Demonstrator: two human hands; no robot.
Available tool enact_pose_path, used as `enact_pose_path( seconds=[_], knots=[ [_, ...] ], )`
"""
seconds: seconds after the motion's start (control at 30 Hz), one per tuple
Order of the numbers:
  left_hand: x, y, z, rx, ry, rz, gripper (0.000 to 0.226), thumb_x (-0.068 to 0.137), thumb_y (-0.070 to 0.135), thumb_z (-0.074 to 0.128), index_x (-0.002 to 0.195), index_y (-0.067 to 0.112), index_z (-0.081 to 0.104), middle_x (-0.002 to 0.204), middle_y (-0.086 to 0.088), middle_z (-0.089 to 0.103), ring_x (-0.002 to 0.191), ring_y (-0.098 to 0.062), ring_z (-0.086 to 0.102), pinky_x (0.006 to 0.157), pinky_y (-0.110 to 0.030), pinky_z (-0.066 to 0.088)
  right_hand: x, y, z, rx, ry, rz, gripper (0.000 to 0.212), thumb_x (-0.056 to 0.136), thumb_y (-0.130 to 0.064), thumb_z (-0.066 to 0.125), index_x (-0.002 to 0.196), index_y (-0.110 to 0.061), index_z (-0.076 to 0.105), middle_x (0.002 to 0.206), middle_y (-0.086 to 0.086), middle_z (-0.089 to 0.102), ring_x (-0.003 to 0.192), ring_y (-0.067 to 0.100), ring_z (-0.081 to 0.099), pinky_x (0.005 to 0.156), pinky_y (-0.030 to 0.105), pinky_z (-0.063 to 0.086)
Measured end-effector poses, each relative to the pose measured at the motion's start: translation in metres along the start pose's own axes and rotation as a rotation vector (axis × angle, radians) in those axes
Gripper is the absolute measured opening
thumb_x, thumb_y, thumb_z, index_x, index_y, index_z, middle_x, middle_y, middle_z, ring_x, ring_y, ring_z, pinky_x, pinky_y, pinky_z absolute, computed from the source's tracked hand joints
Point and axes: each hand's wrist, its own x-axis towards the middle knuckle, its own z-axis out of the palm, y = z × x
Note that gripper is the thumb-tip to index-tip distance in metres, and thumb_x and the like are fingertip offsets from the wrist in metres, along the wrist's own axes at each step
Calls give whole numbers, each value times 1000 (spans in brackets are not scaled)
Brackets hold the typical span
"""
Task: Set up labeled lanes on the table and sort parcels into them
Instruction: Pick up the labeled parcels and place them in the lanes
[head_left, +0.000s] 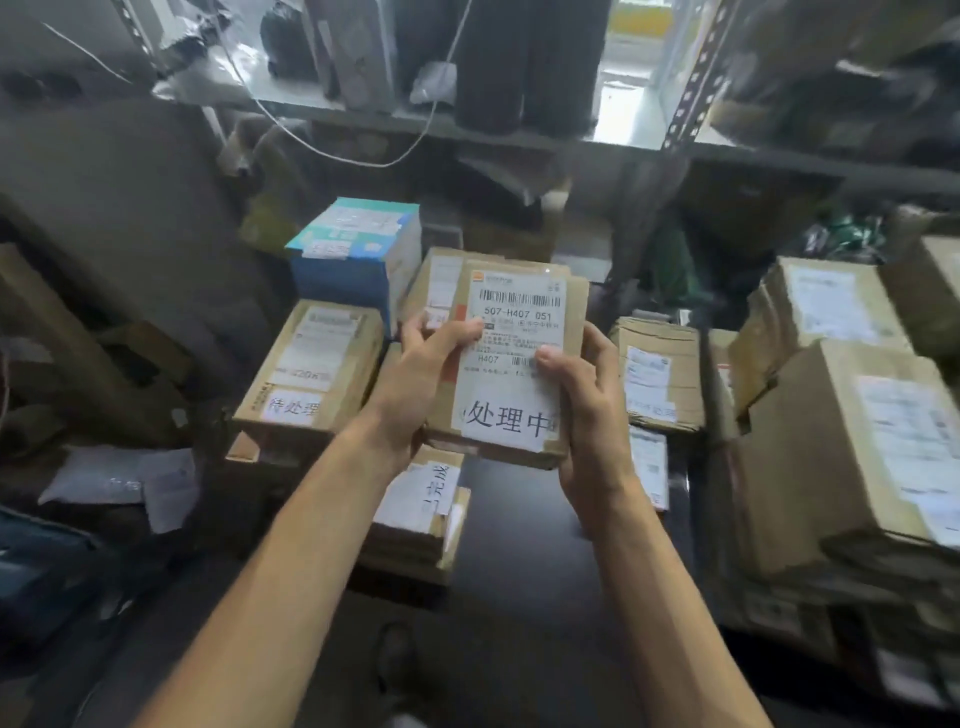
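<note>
Parcel (571, 312) tagged 处理中 is held lifted, left hand (421, 374) and right hand (587, 410) each clamped on a side edge, thumbs on its shipping label (522, 317); keep it level and set it clear of the 待处理 box (311, 364) left of the grip.

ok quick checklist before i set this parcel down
1. Grip: left hand and right hand both hold the held parcel, thumbs on top: ok.
2. Its handwritten tag reads 处理中: ok.
3. Other lane markers: the 待处理 parcel lies at left, and the 已完成 parcel is partly hidden by the left forearm: ok.
4. Landing spot: a bare patch of dark table shows just below the held parcel: ok.
5. Labels on the boxes at right: blurred, cannot tell.
</note>
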Motion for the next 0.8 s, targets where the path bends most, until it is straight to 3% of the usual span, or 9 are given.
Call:
enact_pose_path(
  seconds=[0.1,0.23,0.37,0.5,0.6,0.7,0.8],
  knots=[
    [-8,-24,61,21,-86,-58,70,80,43,66,141,12,50,120,-11,74,110,-29,72,95,-47,57,-18,-15,-60,5,53,36,72,74,-30,78,139,-24,47,128,15,68,109,33,72,88,50,61],
    [-6,-65,113,6,-119,-199,75,78,49,67,142,13,50,121,-13,73,107,-30,73,85,-41,62,-29,-19,-121,-5,113,103,43,93,-17,69,130,-29,49,126,12,68,105,30,74,81,42,63],
    [6,-115,149,8,-143,-345,67,85,46,68,139,11,50,116,-15,75,103,-34,74,81,-43,64,-28,-4,-170,-38,211,196,54,98,-15,62,147,-21,40,122,8,71,98,23,76,75,36,64],
    [29,-153,164,11,-139,-416,60,91,46,66,139,13,50,117,-12,75,104,-33,74,93,-51,59,-10,21,-197,-107,263,278,51,100,-22,59,148,-24,42,118,3,73,97,20,76,83,41,63],
    [49,-174,164,-11,-102,-449,79,75,51,73,140,12,48,119,-14,73,104,-33,74,92,-53,59,11,37,-203,-148,280,341,53,98,-28,61,147,-27,41,122,1,72,100,19,75,89,45,62],
    [64,-193,157,-5,-48,-491,92,60,53,75,136,9,49,121,-18,71,100,-35,74,84,-49,62,24,54,-204,-180,292,402,46,99,-33,61,141,-29,42,120,0,72,99,18,75,86,42,62],
    [69,-211,149,-2,-22,-552,85,61,48,72,132,4,54,118,-21,71,98,-37,74,83,-50,61,27,72,-203,-166,317,497,48,99,-39,61,140,-29,39,117,2,73,97,20,76,86,45,62]
  ],
)
